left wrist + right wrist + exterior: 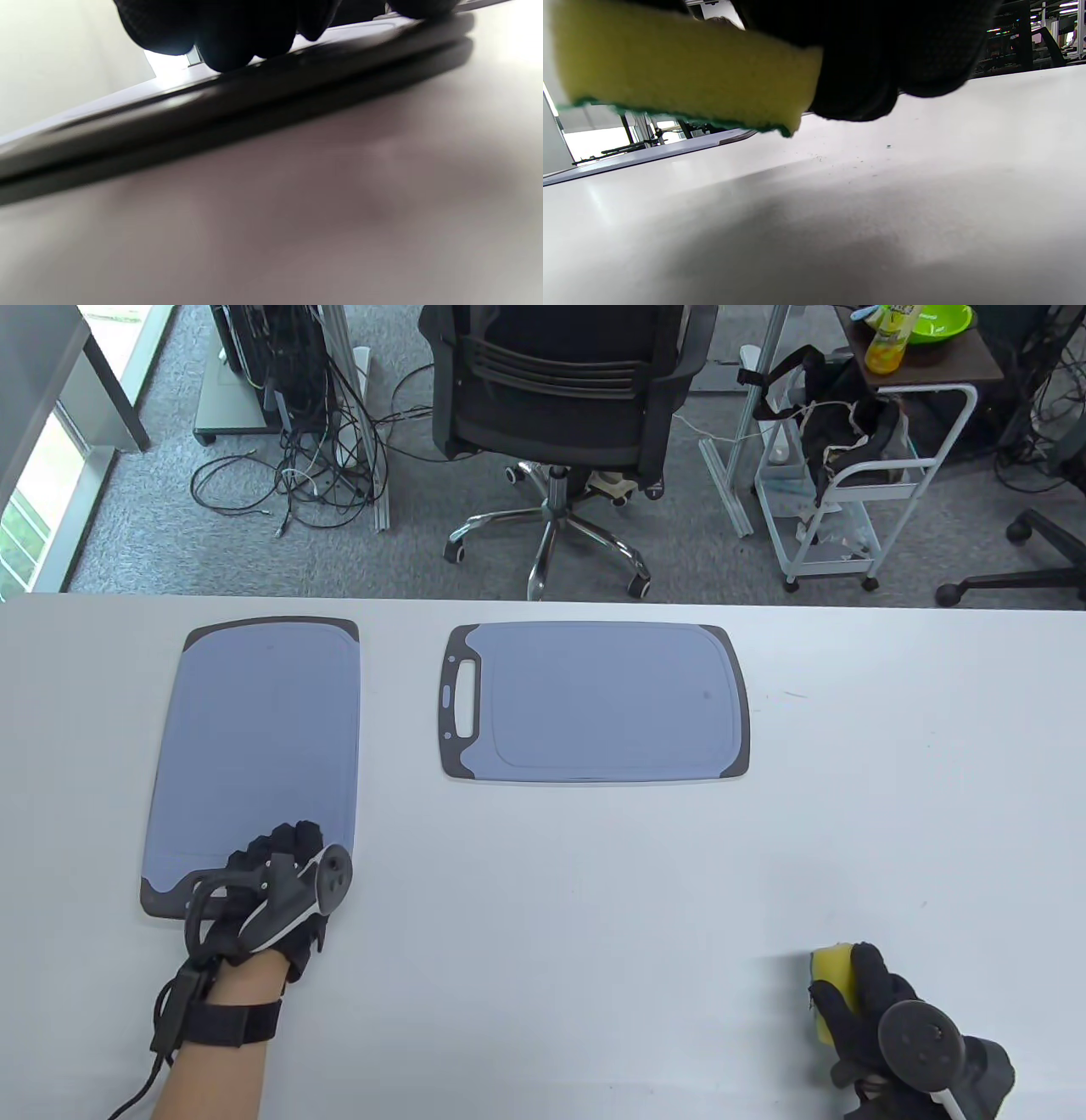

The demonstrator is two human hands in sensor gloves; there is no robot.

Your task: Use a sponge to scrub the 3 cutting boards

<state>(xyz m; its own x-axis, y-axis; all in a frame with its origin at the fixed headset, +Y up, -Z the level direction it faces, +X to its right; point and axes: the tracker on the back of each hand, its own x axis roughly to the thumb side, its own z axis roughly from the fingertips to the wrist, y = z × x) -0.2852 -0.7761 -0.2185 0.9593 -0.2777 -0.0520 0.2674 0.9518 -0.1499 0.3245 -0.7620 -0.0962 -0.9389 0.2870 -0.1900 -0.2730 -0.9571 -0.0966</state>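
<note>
Nearest, the right hand [882, 1027] grips the yellow sponge with a green scouring face [683, 67], held just above the white table [594, 899]. The left hand [271, 891] rests fingers on the near end of the left blue-grey plastic cutting board [254, 746]; whether they curl under its edge cannot be told. Farther back lies the 2nd blue-grey handled cutting board [594, 700].

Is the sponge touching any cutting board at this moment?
No, the right hand holds the sponge over bare table, far from both boards.
</note>
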